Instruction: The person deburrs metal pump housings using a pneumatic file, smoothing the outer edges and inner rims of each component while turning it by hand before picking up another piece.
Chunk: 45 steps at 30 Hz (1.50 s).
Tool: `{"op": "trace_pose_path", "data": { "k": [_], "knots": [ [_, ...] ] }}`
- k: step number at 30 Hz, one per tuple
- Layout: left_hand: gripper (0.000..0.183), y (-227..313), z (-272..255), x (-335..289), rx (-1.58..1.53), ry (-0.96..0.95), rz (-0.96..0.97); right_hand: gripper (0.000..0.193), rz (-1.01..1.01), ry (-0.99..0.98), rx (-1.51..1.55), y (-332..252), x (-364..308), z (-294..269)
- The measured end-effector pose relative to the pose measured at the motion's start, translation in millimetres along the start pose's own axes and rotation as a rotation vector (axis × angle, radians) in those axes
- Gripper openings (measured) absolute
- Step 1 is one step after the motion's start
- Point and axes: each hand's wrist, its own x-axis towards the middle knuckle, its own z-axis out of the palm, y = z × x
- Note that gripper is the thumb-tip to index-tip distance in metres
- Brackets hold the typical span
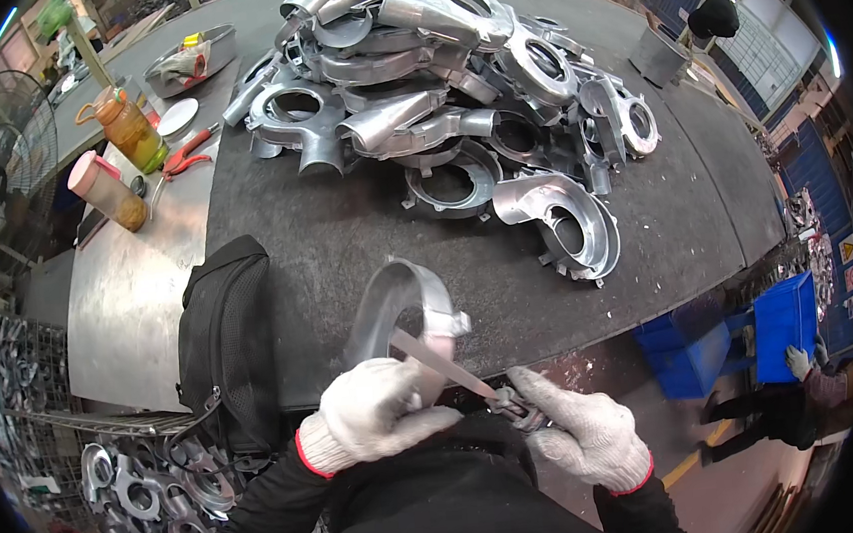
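My left hand [373,413], in a white knit glove with a red cuff, grips the lower part of a curved silvery cast-metal housing [416,289] at the table's near edge. The housing stands tilted, its round opening partly in view. My right hand [591,426], gloved the same way, is closed around the handle end of a flat metal file [442,363]. The file's blade slants up and left, its tip at the housing's inner edge. Some fingers of both hands are hidden. A large heap of similar metal housings [411,67] lies on the dark tabletop [313,225] beyond.
A black bag [229,327] lies left of my left hand. Farther left are red-handled pliers [185,157], a pink-lidded cup [105,192] and an orange-topped bottle [127,130]. A wire basket of castings [149,499] sits lower left. At right, another person [808,402] handles blue bins [787,323].
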Motion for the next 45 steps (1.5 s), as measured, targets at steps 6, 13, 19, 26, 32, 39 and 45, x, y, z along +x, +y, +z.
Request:
{"op": "trace_pose_path", "data": {
  "k": [6, 13, 19, 26, 32, 39, 45],
  "knots": [
    [0.037, 15.3, -11.3, -21.6, -0.458, -0.072, -0.467, 0.070, 0.091, -0.099, -0.185, -5.8, -9.7, -10.7],
    [0.031, 17.3, -11.5, -33.6, -0.200, -0.126, -0.475, 0.066, 0.127, -0.297, -0.414, -23.0, 7.2, -24.9],
    [0.028, 27.3, -9.1, -29.1, -0.481, 0.017, -0.541, 0.066, 0.093, -0.286, -0.321, -16.3, -0.4, -17.8],
    [0.026, 22.7, -8.5, -37.9, -0.542, 0.042, -0.557, 0.068, 0.135, -0.285, -0.349, -22.6, 0.7, -19.2],
    [0.037, 22.3, -11.7, -44.4, -0.512, -0.041, -0.662, 0.068, 0.108, -0.341, -0.330, -20.3, 7.1, -25.0],
    [0.053, 5.5, 7.0, -54.7, -0.233, 0.071, -0.104, 0.062, 0.405, -0.827, 0.889, 36.6, 4.2, -6.7],
    [0.048, 11.9, 4.3, -58.8, -0.296, 0.003, -0.477, 0.066, 0.380, -0.771, 0.198, -6.4, 17.5, -35.4]
  ]
}}
